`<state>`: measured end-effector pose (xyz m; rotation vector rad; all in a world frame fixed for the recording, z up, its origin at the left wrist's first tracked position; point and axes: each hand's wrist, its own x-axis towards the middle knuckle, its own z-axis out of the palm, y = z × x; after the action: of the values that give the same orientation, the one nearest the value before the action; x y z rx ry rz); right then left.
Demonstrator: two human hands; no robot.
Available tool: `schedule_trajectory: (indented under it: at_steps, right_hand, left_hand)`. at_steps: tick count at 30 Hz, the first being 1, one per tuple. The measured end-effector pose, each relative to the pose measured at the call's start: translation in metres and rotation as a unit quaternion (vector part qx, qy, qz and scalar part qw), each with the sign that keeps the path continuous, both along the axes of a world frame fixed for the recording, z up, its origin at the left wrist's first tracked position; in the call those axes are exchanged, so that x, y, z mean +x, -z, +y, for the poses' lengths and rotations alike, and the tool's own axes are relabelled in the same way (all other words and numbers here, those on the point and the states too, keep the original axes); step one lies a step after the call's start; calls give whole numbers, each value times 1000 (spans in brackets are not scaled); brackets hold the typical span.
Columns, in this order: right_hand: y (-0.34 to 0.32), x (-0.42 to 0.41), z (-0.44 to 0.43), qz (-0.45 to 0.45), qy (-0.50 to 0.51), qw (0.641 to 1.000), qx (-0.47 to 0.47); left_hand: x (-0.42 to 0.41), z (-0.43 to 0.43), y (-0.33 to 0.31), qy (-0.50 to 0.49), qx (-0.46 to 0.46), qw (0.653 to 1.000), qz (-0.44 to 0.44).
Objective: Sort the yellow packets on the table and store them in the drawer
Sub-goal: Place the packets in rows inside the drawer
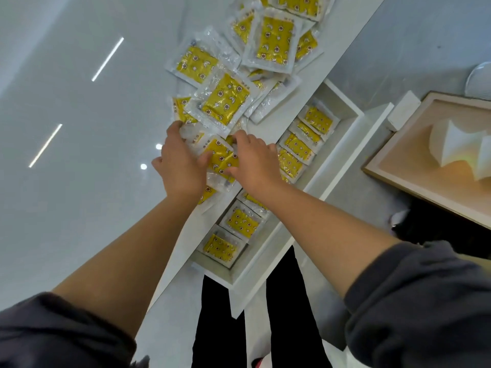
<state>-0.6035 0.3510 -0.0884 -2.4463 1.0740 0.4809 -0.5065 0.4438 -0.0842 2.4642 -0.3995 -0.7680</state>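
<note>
Item under handling: one yellow packet (221, 159), printed with stars and moons, lying just below centre frame on top of other packets at the near end of the pile. The left hand (180, 166) holds it from the left, thumb laid on its face and fingers reaching over the clear wrappers behind it. The right hand (252, 160) grips it from the right, fingers curled over its far edge and thumb at its near edge.

The loose pile of packets (225, 102) runs from the hands to the top centre of the frame, overlapping and unaligned, on the glossy white table (79, 155).

Right of the pile, the drawer (342, 102) stands open. A row of packets (241, 223) lies inside it, shingled one over the next (the middle is hidden by the right forearm).

At the right edge, a wooden tray (414, 166) holds a white folded paper form (457, 144).
</note>
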Motion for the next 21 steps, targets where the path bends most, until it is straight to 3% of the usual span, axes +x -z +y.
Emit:
schedule_trajectory:
  at_steps: [5, 15, 21]
  right_hand:
    - [-2, -6, -11, 2, 41, 990, 133]
    - [-11, -5, -4, -94, 124, 942, 299]
    - [-12, -11, 0, -116, 190, 893, 392]
  left_hand:
    - [19, 2, -6, -90, -73, 989, 96]
    - [37, 15, -16, -9, -95, 992, 83]
    - [53, 18, -24, -9, -162, 966, 203]
